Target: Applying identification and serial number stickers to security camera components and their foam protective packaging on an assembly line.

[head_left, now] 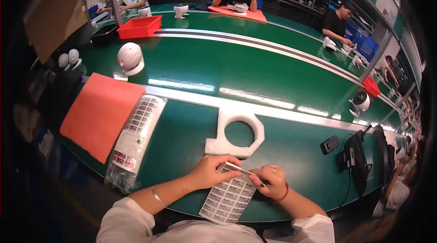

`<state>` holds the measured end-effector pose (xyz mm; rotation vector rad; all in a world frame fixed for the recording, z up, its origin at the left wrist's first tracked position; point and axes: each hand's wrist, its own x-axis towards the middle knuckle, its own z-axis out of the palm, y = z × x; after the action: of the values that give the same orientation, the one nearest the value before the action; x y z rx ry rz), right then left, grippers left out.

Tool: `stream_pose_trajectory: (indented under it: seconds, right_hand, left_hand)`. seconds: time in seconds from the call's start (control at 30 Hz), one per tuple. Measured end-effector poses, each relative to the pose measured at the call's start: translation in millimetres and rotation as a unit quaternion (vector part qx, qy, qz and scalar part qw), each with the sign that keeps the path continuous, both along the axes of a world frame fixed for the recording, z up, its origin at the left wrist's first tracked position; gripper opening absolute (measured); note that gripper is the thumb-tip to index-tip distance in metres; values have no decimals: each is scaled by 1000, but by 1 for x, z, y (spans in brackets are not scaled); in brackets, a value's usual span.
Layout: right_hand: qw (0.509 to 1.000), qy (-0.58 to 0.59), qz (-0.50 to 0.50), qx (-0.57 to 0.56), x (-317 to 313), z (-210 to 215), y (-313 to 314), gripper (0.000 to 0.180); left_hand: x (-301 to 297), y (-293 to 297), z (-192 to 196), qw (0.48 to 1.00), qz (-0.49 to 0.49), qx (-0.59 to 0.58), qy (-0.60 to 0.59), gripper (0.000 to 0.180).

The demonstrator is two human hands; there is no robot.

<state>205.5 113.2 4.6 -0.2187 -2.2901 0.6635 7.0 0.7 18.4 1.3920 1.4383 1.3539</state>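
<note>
A white sheet of small printed labels (229, 199) hangs from both my hands at the table's near edge, its top edge bent over. My left hand (213, 170) pinches the sheet's upper left part between thumb and fingers. At the upper right edge my right hand (271, 180) grips it, fingers closed. Just beyond my hands, a white foam holder (219, 130) with a round opening lies flat on the green table. To the left rests a clear plastic bag of label sheets (139, 134), partly beside an orange foam mat (101, 114).
A white rounded camera-like device (130, 58) stands on the green conveyor (191, 61); another device (359, 103) is at right. A red bin (139, 27) sits far left. Black adapters with cables (353, 159) lie at right. Several people work across the line.
</note>
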Motion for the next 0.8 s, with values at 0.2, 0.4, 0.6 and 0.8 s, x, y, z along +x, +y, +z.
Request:
stream_pose_trajectory:
  seconds: [0.2, 0.4, 0.6, 0.8]
  right_hand:
    - [999, -23, 1, -25, 2, 2, -3, 12]
    - [996, 32, -54, -61, 4, -5, -2, 26]
    - [993, 45, -60, -91, 0, -5, 4, 40]
    - [991, 8, -79, -108, 3, -3, 2, 35]
  left_hand:
    - [-1, -4, -9, 999, -46, -18, 17, 19]
    - [-10, -1, -2, 998, 20, 59, 8, 14]
    - [-60, 1, 21, 961, 169, 148, -160, 14]
    - [-58, -1, 21, 965, 141, 147, -165, 20]
